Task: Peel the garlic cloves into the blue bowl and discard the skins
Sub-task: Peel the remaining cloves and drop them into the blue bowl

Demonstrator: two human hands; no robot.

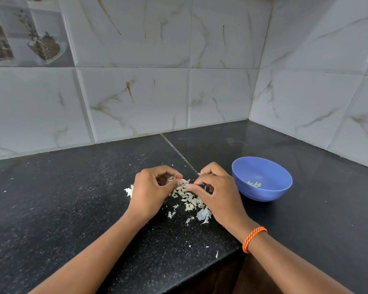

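Left hand pinches a part-skinned clove, right hand pinches skin over the skins pile; slippery clove may drop into scraps, missing blue bowl.

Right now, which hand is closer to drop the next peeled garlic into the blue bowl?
The right hand, probably. The blue bowl sits just beside it on the counter, while the left hand is on the far side of the garlic skins and would have to cross over.

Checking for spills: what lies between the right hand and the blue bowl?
Head view: only bare black counter between right hand and blue bowl; they look nearly touching.
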